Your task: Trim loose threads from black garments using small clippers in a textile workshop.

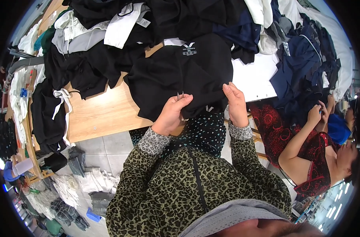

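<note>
A black garment (176,75) with a white print near its waistband lies spread over the table's near edge. My left hand (170,114) is closed at its lower edge. Two short metal points, which look like the blades of thread snips (180,96), stick up between thumb and fingers; the handles are hidden in the palm. Whether that hand also grips cloth is unclear. My right hand (237,104) pinches the garment's right edge between thumb and fingers. A small white mark (209,108) shows on the cloth between the hands.
Black garments (93,63) pile up at the far left of the wooden table (97,112). Navy clothes (300,75) heap at the right, beside a white sheet (255,77). A co-worker in a red-patterned top (310,158) sits close on my right. White cloth bundles (95,179) lie on the floor.
</note>
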A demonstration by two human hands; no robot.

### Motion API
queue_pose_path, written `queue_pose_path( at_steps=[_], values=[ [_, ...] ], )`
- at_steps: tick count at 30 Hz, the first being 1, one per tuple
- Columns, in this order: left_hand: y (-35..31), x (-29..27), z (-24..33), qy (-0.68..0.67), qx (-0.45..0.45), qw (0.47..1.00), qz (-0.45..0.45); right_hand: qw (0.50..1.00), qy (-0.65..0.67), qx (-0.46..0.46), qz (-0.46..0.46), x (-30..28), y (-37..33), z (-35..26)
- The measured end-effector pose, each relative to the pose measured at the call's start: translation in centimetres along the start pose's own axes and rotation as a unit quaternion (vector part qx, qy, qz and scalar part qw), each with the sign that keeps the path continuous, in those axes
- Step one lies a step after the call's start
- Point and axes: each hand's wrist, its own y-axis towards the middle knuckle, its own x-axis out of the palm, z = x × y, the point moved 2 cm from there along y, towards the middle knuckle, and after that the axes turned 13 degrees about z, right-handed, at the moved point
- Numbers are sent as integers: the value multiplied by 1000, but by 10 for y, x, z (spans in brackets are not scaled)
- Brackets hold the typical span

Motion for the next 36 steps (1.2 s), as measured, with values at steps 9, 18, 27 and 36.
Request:
queue_pose_path(
  at_steps=[9, 18, 27, 36],
  values=[
    [0, -1, -1, 6, 5, 1000, 5, 999, 13, -36, -25, -2, 4, 1],
    [-33, -52, 25, 350, 423, 813, 192, 990, 19, -69, 122, -58, 28, -8],
    [-40, -129, 55, 498, 442, 671, 327, 952, -35, -280, 120, 12, -54, 5],
    [-21, -122, 64, 541, 485, 641, 246, 962, -135, -171, -167, 92, -100, 51]
  ],
)
